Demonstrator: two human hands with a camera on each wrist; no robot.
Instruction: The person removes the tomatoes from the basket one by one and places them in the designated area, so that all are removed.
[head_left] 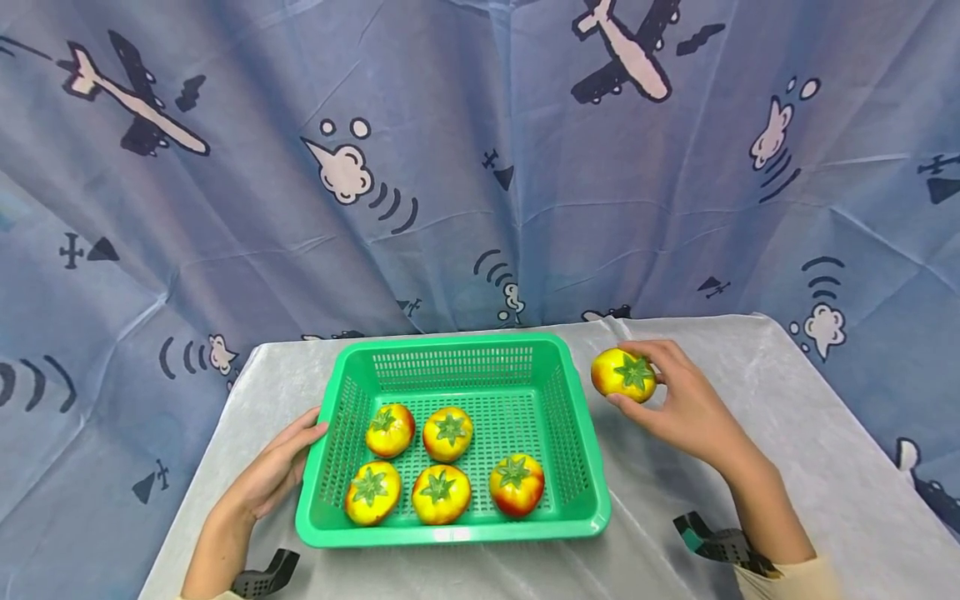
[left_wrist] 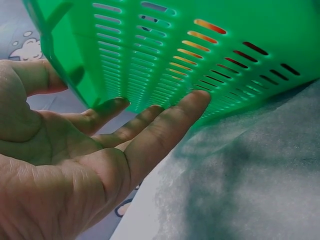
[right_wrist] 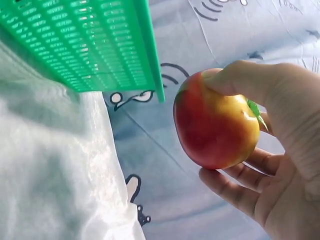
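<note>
A green plastic basket point(head_left: 450, 537) with slotted walls stands on the cloth. Several yellow-red tomatoes with star-shaped green calyxes lie in it, among them one at the lower right point(head_left: 517, 485). My left hand point(head_left: 277, 467) holds the basket's left side, its thumb over the rim and its extended fingers against the slotted outer wall point(left_wrist: 155, 60). Beyond the basket's right rim, my right hand point(head_left: 686, 408) pinches one more tomato point(head_left: 618, 375) between thumb and fingers, above the cloth. The right wrist view shows this tomato's red side point(right_wrist: 212, 125).
A pale grey cloth point(head_left: 750, 367) covers the table. Behind it hangs a blue curtain point(head_left: 450, 167) printed with planes and clouds. Each wrist wears a dark strap device, such as the one on the right point(head_left: 723, 546).
</note>
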